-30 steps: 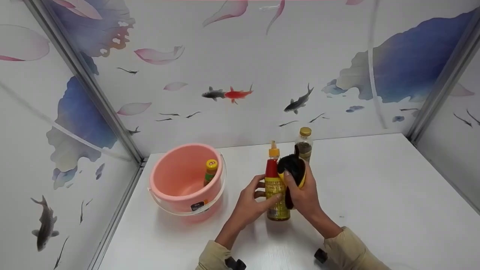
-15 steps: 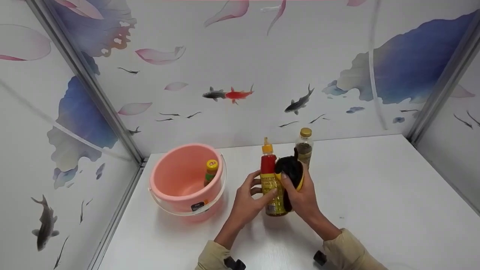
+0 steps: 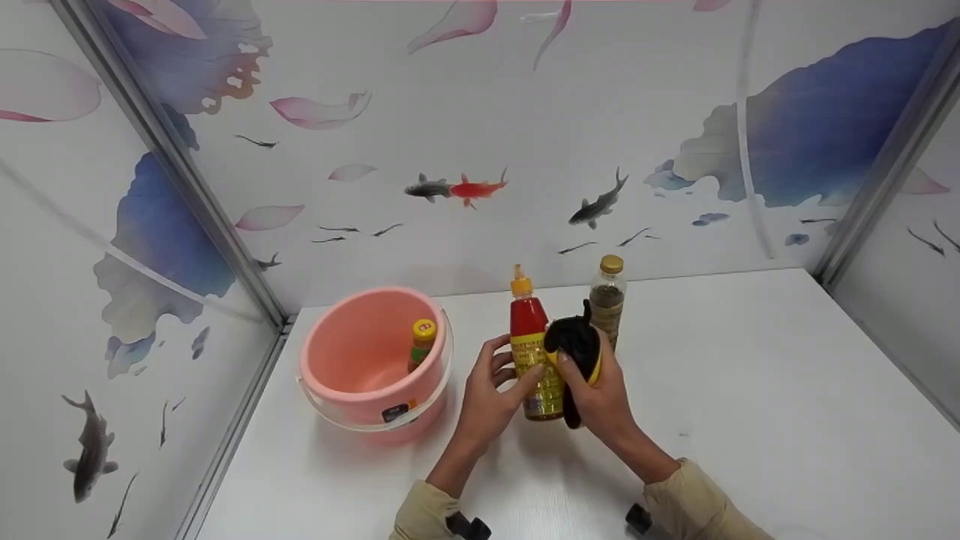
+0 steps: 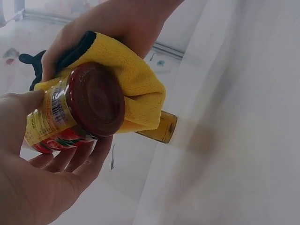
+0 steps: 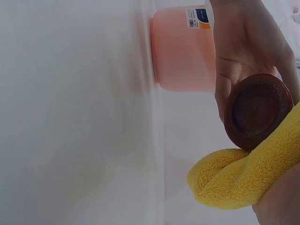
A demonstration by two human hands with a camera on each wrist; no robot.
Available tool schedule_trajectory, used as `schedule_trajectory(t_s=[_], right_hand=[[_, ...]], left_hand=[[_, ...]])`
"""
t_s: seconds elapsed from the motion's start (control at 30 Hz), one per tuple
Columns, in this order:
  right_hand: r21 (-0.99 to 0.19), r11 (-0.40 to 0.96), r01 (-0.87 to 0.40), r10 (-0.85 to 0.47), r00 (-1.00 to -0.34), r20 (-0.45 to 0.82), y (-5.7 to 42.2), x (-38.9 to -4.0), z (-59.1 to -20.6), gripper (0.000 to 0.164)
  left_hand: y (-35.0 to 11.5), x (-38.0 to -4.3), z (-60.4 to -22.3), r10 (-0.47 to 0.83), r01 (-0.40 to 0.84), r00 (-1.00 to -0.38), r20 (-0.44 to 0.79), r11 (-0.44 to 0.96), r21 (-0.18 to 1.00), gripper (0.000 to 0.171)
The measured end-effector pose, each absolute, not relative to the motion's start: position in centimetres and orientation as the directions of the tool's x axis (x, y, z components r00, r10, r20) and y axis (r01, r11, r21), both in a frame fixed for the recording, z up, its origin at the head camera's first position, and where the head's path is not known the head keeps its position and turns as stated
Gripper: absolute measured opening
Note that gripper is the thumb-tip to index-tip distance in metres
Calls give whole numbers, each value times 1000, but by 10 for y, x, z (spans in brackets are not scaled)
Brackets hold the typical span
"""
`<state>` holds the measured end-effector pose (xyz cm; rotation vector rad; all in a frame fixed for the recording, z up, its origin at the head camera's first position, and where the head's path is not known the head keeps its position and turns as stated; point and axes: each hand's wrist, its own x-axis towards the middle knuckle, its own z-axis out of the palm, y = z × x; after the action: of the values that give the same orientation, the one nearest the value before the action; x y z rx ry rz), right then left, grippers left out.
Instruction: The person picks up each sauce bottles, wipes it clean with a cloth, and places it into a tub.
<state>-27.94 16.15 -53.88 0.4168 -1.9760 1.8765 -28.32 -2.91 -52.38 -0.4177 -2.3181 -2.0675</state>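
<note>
A squeeze bottle of red sauce (image 3: 529,319), with a yellow label and an orange nozzle cap, is held above the table, its top leaning slightly left. My left hand (image 3: 487,390) grips it from the left, thumb across the label. From the other side my right hand (image 3: 604,390) holds a black and yellow cloth (image 3: 577,341) against the bottle. The left wrist view shows the bottle's dark base, with the cloth's yellow side (image 4: 140,89) wrapped along it. In the right wrist view the round base (image 5: 255,112) is beside the yellow fold.
A pink bucket (image 3: 341,405) with a clear handle stands on the left of the white table (image 3: 750,420), with a yellow-capped jar (image 3: 421,345) inside. Behind my right hand stands a gold-capped glass bottle (image 3: 607,300). Printed wall panels (image 3: 525,135) enclose the table.
The sauce bottle has moved left and slightly up and now leans more. Both hands and the cloth have shifted a little left with it. The bucket and glass bottle stay put.
</note>
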Motion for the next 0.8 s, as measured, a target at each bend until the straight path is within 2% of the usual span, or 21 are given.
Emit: schedule_trajectory(t_s=[0.8], right_hand=[[-874,58,-482,100,-868,486,176,-287,-532,46]], left_hand=[[-26,-277,-527,392,184,-916,92,204,962,72]])
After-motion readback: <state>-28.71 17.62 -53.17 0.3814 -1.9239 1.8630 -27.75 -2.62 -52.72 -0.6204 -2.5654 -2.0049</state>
